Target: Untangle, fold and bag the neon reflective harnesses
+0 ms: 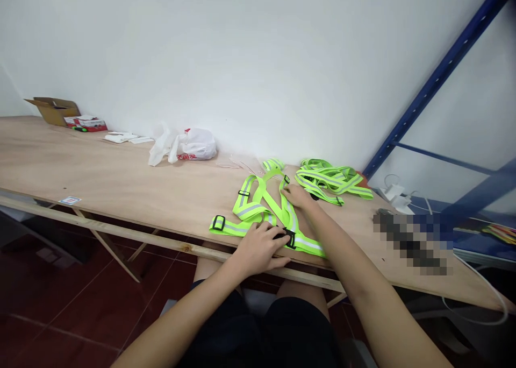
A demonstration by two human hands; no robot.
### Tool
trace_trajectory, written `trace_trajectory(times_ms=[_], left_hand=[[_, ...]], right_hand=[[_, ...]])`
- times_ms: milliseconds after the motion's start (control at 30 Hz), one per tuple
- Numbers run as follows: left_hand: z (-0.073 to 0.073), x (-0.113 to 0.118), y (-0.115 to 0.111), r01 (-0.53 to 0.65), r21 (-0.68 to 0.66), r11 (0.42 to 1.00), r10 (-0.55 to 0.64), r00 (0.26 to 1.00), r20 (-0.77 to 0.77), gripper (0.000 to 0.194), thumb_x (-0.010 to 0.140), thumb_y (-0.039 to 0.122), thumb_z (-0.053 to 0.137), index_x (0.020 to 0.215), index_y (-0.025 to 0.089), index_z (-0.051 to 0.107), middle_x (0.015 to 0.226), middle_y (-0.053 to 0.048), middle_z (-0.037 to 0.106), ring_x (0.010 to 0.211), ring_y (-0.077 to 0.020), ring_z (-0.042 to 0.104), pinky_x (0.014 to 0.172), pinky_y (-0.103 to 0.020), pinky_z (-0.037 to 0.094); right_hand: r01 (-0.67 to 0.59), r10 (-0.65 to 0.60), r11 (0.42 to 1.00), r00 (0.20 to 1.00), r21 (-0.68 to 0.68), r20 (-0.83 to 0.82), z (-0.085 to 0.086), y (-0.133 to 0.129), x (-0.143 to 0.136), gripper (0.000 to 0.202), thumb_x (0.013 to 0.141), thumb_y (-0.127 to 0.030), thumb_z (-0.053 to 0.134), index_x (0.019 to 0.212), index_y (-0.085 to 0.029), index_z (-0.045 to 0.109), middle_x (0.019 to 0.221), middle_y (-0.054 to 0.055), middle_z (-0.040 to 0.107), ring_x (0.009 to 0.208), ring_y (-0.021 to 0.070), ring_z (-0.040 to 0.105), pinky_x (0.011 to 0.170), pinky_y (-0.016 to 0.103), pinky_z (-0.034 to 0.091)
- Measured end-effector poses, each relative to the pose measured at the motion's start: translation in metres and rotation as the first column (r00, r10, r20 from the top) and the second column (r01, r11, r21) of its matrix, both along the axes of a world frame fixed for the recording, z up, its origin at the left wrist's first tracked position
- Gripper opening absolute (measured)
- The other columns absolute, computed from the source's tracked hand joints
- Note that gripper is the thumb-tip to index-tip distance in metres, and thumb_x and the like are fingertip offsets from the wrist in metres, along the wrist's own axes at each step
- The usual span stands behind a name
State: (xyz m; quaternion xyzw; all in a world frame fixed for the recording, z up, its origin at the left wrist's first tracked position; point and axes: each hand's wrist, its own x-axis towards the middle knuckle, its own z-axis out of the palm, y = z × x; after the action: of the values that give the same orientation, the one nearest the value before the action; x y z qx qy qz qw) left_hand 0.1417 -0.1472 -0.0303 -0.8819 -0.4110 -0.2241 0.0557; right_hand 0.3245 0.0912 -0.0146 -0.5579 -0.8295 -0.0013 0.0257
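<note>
A neon-yellow reflective vest (246, 209) made of straps with silver stripes lies on the wooden table in front of me. My left hand (262, 248) rests on its lower belt with the fingers spread, the fingertips touching the belt near a black buckle (290, 239). Farther up, my right hand (297, 197) has its fingers closed at the edge of the right shoulder strap; the thumb is partly hidden. A black slider (218, 223) sits at the belt's left end.
More neon reflective straps (334, 179) are heaped at the right rear, with a small rolled piece (273, 164) nearby. Along the wall are a white plastic bag (197, 143), white papers (121, 137) and a cardboard box (56, 111). A blue metal frame (437, 83) rises at right.
</note>
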Motion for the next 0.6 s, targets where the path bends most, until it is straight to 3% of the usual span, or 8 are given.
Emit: trace_trajectory(times_ms=[267,433,600], left_hand=[[0.001,0.003,-0.01,0.055,0.006,0.998,-0.055,0.998,0.035,0.031,0.102,0.034,0.045,0.125,0.026,0.064,0.128,-0.004,0.065,0.107,-0.0247,0.055,0.084,-0.039,0.043],[0.001,0.003,-0.01,0.04,0.0,0.999,-0.04,0.999,0.034,0.031,0.102,0.032,0.044,0.126,0.028,0.064,0.129,-0.004,0.065,0.108,-0.024,0.055,0.084,-0.038,0.044],[0.001,0.004,-0.011,0.02,-0.003,1.0,-0.02,0.999,0.025,0.031,0.102,0.032,0.046,0.127,0.029,0.063,0.128,-0.004,0.065,0.108,-0.0235,0.055,0.085,-0.038,0.044]], right_hand=[[0.038,-0.038,0.997,0.999,0.065,-0.007,-0.001,0.017,-0.007,0.043,0.1,-0.038,0.037,0.126,-0.018,0.064,0.129,0.018,0.065,0.115,0.0305,0.061,0.093,0.038,0.045],[-0.014,0.016,0.995,1.0,0.103,-0.022,0.003,0.025,-0.019,0.056,0.096,-0.037,0.047,0.149,-0.023,0.044,0.148,0.014,0.052,0.125,0.032,0.056,0.096,0.04,0.046],[-0.149,0.149,0.987,0.989,0.06,0.001,0.01,0.035,-0.027,0.047,0.094,-0.027,0.049,0.14,-0.028,0.057,0.139,0.005,0.063,0.121,0.0255,0.061,0.097,0.032,0.046]])
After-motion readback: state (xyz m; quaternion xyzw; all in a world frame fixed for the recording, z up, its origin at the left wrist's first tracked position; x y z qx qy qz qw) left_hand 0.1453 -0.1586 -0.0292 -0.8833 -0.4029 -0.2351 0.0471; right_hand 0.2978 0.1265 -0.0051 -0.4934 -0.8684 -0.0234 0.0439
